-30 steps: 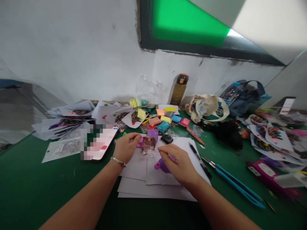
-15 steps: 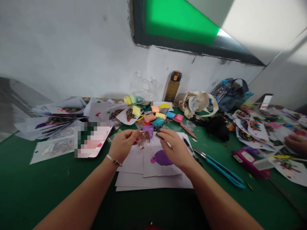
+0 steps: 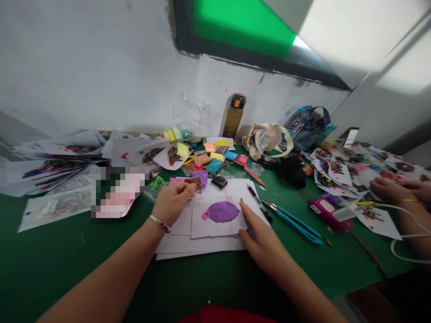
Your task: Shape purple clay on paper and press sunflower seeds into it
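Observation:
My left hand (image 3: pixel 173 199) is closed, its thumb and finger pinching a small clear packet of brown modelling clay (image 3: pixel 194 183). My right hand (image 3: pixel 259 231) has its thumb and fingers apart at the right edge of a white sheet (image 3: pixel 202 229); whether it touches the sheet I cannot tell. A flat purple clay oval (image 3: pixel 224 211) with a pink clay head (image 3: pixel 205 215) lies on that sheet. Beneath are more white papers (image 3: pixel 168 249). A black clay packet (image 3: pixel 219 181) rests just beyond the sheet.
Several coloured clay packets (image 3: pixel 214 167) lie toward the wall. Blue-handled tweezers (image 3: pixel 299 226) and a black pen (image 3: pixel 257 197) are at right. A phone (image 3: pixel 133 193) and stacked papers (image 3: pixel 67 152) stand left. A bottle (image 3: pixel 234 116) is behind. Another person's hands (image 3: pixel 393 190) show far right.
My right hand has moved down and right, from above the purple oval to the sheet's edge, uncovering the oval and the black packet. My left hand still holds the brown clay packet. The view has shifted slightly.

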